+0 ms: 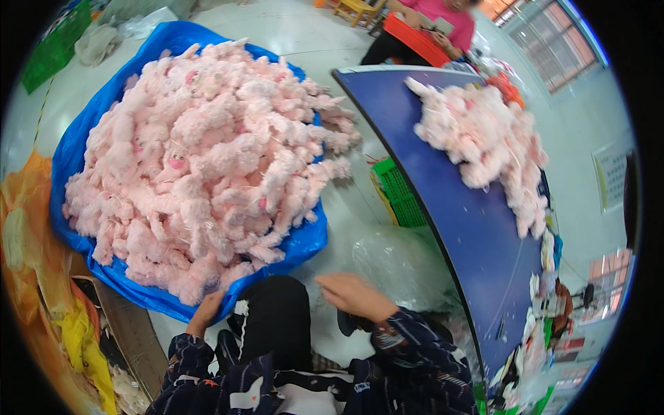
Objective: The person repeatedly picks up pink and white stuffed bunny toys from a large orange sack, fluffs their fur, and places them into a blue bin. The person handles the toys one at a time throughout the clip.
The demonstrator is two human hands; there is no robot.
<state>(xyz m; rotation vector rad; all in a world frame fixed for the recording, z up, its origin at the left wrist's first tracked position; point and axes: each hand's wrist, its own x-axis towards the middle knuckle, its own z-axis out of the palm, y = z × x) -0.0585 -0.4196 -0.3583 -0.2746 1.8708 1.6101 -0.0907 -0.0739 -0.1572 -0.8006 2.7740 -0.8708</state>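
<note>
Head view: the left hand (pixel 205 312) is pressed against the near edge of the blue plastic sheet (pixel 83 131), its fingers hidden under the rim, so whether they are closed cannot be told. Just above it a large heap of pink plush toys (pixel 207 159) is piled, the sheet probably serving to keep the fluffy pieces gathered and off the floor. The right hand (pixel 353 294) is held over the lap, fingers loosely curled, nothing seen in it. Beyond and to the right of that hand, a smaller pile of pink plush toys (pixel 484 138) lies on a blue table (pixel 463 235). The toys look soft, fuzzy, pale pink, tangled together.
</note>
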